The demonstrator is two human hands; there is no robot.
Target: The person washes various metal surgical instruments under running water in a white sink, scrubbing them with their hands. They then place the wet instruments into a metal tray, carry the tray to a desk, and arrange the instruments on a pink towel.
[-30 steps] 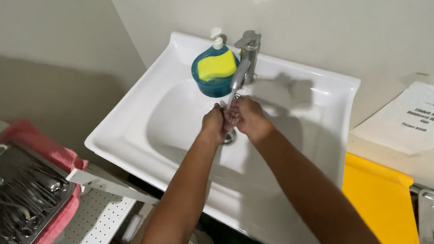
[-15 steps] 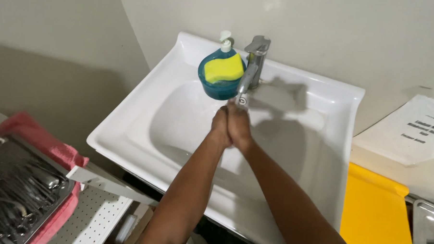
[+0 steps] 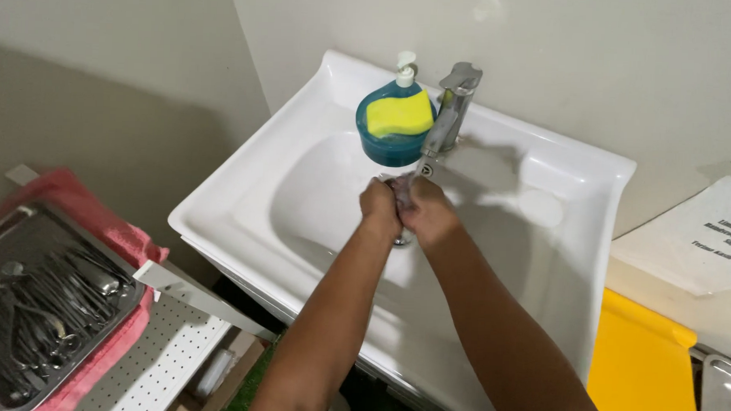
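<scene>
Walls, pale and plain, meet in a corner behind a white sink [image 3: 244,195], the largest thing in view, fixed with its back edge against the right-hand wall. To the right of the sink a yellow panel [image 3: 639,361] lies on a pale surface [image 3: 662,301], with a white printed sheet [image 3: 700,237] above it and the corner of a metal tray [image 3: 723,396] at the frame's lower right edge. To the left, lower down, a steel tray of metal instruments [image 3: 42,295] rests on a pink cloth [image 3: 97,228], and a white perforated shelf [image 3: 162,360] runs beneath it towards the sink.

On the sink's back rim stands a blue round holder [image 3: 388,145] carrying a yellow sponge [image 3: 399,115], with a white pump dispenser [image 3: 404,69] rising behind it. Just beside the holder, to its right, a chrome tap [image 3: 450,111] leans out over the basin.

Both forearms reach up from the bottom of the frame into the basin. The left hand [image 3: 379,208] and the right hand [image 3: 426,214] are pressed together directly below the spout of the tap, fingers curled in around each other, holding nothing that can be seen. The holder and sponge sit just beyond the left hand, near but apart from it. Whether water is running cannot be told. A metal drain [image 3: 401,241] shows just under the hands.
</scene>
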